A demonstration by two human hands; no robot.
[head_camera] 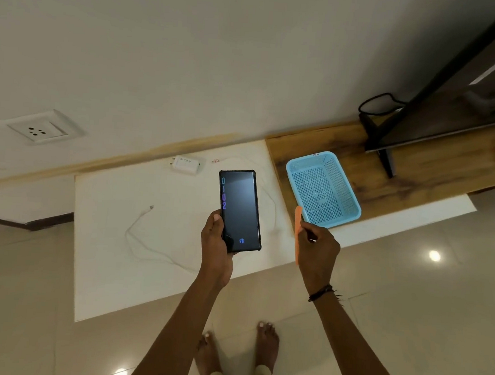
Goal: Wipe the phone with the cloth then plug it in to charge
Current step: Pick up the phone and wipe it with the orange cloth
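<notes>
The left hand (218, 238) grips the phone (239, 210) by its lower left edge, screen up and lit, above the white counter (112, 265). The right hand (318, 251) pinches an orange cloth (297, 231) edge-on, just right of the phone. On the counter lie a white cable (137, 238) and, farther back, a charger (187, 164). A blue basket (322, 189) sits to the right, a wall socket (38, 130) far left.

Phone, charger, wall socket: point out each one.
phone (240, 208), head view, middle of the dark screen.
charger (186, 164), head view, middle of the white body.
wall socket (36, 132), head view, on the pin holes of the white plate.
</notes>
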